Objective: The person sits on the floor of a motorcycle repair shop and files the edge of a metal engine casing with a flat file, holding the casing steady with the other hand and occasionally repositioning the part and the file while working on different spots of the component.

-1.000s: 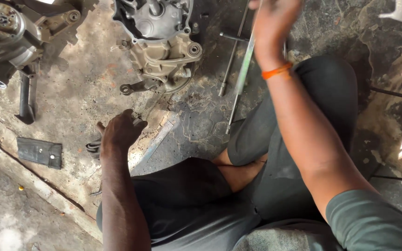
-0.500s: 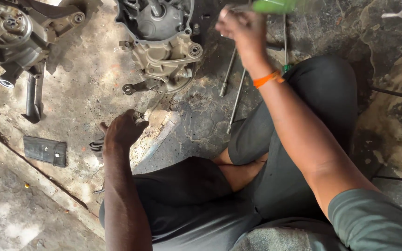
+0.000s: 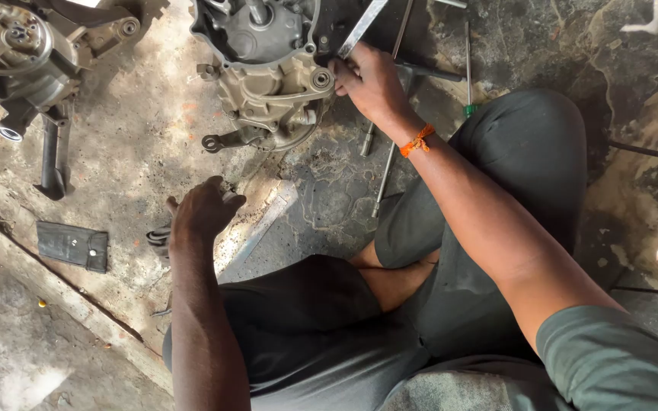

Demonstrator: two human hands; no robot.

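— Metal in the right hand (image 3: 371,80)?
— Yes, gripping a flat bar (image 3: 363,27) against the near engine case (image 3: 268,68).
— Left hand (image 3: 203,209)?
— Pressed loosely on the floor (image 3: 138,152). Two engine cases.

No packages, labels, signs or screens are in view; only bare metal parts, tools and stained floor are in sight.

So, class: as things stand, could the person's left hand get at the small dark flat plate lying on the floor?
Probably yes. The left hand rests on the floor, and the dark plate lies just to its left with only bare ground between them.
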